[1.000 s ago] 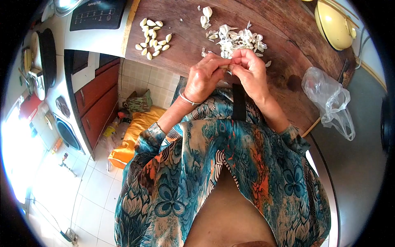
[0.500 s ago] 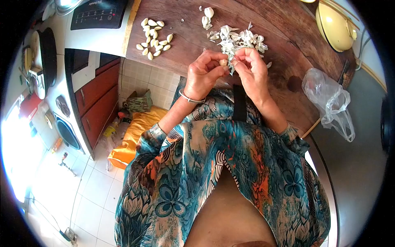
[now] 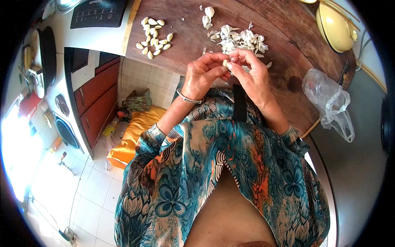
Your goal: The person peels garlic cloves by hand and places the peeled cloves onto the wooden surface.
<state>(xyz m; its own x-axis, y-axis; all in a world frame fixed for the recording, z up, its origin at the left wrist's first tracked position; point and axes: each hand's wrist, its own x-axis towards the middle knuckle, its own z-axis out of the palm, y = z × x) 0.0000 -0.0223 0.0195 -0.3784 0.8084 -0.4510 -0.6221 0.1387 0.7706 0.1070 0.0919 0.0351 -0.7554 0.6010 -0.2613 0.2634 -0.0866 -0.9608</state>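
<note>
Between the fingertips of both hands is a small pale garlic clove (image 3: 226,63). My left hand (image 3: 202,75), with a bangle on its wrist, pinches the clove between thumb and fingers. My right hand (image 3: 250,73) is closed too, its thumb and index fingertip pressed against the same clove. Just beyond my fingers lies a heap of white garlic skins (image 3: 240,40). To the left, several peeled garlic cloves (image 3: 154,40) are spread on the wooden table (image 3: 181,45). Two unpeeled garlic pieces (image 3: 207,16) lie at the far side of the skins.
A crumpled clear plastic bag (image 3: 327,99) hangs over the table's right edge. A yellow bowl (image 3: 335,29) is at the far right. At the far left sits a black cooktop panel (image 3: 98,14). An orange bag (image 3: 138,133) lies on the floor below.
My fingers have drawn closer together around the clove, and the right fingertips now meet it. The left hand has shifted slightly. The peeled cloves and skins lie much as before.
</note>
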